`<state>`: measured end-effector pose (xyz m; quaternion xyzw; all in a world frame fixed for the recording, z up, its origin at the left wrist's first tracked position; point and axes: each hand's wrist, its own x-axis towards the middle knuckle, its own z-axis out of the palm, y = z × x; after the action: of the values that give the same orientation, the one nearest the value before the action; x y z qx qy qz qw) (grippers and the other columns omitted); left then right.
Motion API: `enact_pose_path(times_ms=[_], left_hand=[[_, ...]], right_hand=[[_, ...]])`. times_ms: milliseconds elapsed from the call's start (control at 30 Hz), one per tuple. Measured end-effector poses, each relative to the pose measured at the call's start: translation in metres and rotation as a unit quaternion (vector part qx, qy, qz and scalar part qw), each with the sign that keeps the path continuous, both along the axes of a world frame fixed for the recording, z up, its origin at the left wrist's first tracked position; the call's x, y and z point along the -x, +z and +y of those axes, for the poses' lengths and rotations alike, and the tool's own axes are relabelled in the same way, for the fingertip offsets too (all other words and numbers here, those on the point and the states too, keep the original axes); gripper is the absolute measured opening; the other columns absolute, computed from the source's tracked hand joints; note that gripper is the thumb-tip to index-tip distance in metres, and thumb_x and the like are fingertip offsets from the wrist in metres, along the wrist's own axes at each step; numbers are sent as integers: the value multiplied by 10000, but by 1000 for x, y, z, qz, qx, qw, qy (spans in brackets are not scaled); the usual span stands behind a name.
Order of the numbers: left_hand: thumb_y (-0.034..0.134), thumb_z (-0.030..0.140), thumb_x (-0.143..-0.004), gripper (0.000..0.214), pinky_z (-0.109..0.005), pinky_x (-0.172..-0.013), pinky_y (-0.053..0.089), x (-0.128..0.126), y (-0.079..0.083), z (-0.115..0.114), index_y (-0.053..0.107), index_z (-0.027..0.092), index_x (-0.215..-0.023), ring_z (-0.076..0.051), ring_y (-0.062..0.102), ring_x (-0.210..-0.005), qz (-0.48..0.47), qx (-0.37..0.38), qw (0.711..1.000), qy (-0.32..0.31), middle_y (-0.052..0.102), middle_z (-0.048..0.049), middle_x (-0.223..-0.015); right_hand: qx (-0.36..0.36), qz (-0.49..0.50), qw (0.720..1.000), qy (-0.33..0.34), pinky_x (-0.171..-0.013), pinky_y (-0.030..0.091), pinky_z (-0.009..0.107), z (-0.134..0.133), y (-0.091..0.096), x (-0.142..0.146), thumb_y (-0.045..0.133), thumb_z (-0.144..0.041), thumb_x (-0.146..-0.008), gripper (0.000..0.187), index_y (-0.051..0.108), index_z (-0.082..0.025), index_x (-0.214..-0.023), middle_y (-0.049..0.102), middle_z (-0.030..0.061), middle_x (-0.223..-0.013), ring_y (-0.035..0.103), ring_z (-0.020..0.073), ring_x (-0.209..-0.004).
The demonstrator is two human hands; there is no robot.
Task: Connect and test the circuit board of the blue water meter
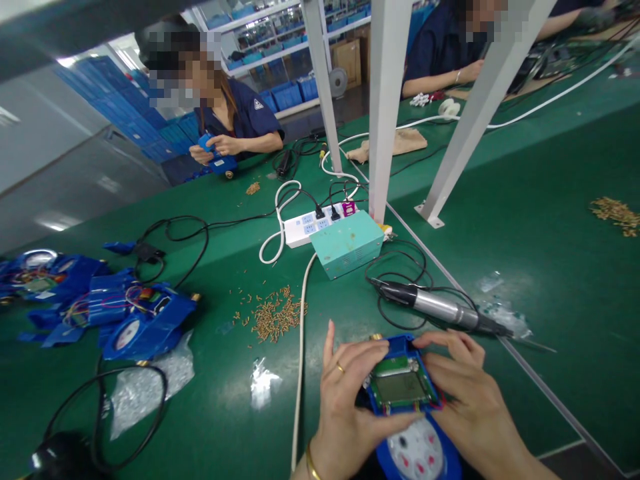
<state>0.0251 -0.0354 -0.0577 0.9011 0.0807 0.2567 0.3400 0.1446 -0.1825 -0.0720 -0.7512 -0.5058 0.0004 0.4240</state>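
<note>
Close in front of me, a blue meter [450,440] is tilted up, with a round white dial [417,453] bearing red marks at its lower end. A green circuit board with a grey display [403,387] sits in its blue housing. My left hand [345,400] grips the left side, its thumb across the board's lower edge and fingers at the upper edge. Around the right side is closed my right hand [465,393], fingers near the upper corner; some fingertips are hidden. A silver electric screwdriver [440,307] lies just beyond my hands.
Loose brass screws [277,317] are heaped left of my hands. Beyond stand a turquoise box [350,243] and a power strip [297,230]. Blue meters with exposed wiring [125,307] lie left beside a plastic bag [155,380]. White posts [383,113] rise from the bench. Two co-workers [235,127] sit opposite.
</note>
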Motion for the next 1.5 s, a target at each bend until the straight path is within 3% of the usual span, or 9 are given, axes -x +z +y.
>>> enact_pose_path(times_ms=[233,400,600,733,800,933,1167,1367,1500], left_hand=[[897,329,-593,658,-681,-1198,156,-8,1,8,577,283,-1166,-251,701,-981,37,81,996,-21,734,-11,-1060],[875,342,-634,590,-671,-1158,253,-9,1,6,601,261,-1151,-263,670,-990,36,70,997,6,725,-32,-1039],[859,380,-662,537,-658,-1158,294,-10,3,10,626,246,-1128,-244,691,-922,40,75,996,-10,722,-37,-985],[879,376,-642,576,-689,-1153,283,-8,-1,11,626,247,-1143,-308,658,-1112,12,70,997,9,709,-86,-1145],[885,379,-638,576,-666,-1148,322,-7,-3,9,629,244,-1136,-330,629,-1196,18,104,994,16,700,-98,-1205],[869,360,-664,550,-553,-1104,445,-7,-5,5,622,246,-1141,-270,713,-1045,39,199,979,8,751,-46,-1081],[867,306,-674,532,-372,-896,569,-8,-4,6,626,255,-1146,-228,691,-1009,43,227,973,-3,720,-37,-1090],[871,309,-678,529,-369,-906,550,-9,-3,3,625,232,-1140,-239,668,-1044,54,228,972,4,691,-55,-1103],[870,315,-683,525,-380,-922,534,-9,-4,4,618,234,-1137,-245,654,-1062,44,210,977,3,673,-63,-1122]], right_hand=[[12,22,1000,0,-942,256,400,0,1,1,533,-94,-875,165,574,-231,-793,642,-39,-735,550,230,-1039],[3,50,999,-12,-939,259,396,2,1,4,522,-72,-844,181,542,-220,-741,617,-40,-699,543,228,-1025],[4,49,999,-12,-936,253,403,4,4,3,517,-105,-871,175,576,-228,-762,634,-35,-711,545,233,-1006],[11,50,999,-18,-941,266,417,4,3,6,512,-97,-881,194,594,-223,-758,663,-15,-780,536,239,-1036],[2,51,998,-36,-934,290,418,4,3,8,522,-103,-882,196,598,-211,-737,675,8,-900,518,240,-1064],[1,79,994,-80,-907,329,425,6,3,12,543,-126,-864,186,634,-205,-722,605,47,-1109,460,259,-1107],[42,154,984,-84,-737,334,362,13,4,13,505,-15,-700,196,563,-178,-608,545,37,-853,451,218,-885],[-4,217,974,-59,-762,474,320,7,8,11,527,-72,-820,179,619,-178,-708,564,53,-920,529,194,-898],[-18,233,972,-38,-859,540,312,-8,12,7,562,-167,-904,167,723,-203,-925,642,72,-1049,625,192,-990]])
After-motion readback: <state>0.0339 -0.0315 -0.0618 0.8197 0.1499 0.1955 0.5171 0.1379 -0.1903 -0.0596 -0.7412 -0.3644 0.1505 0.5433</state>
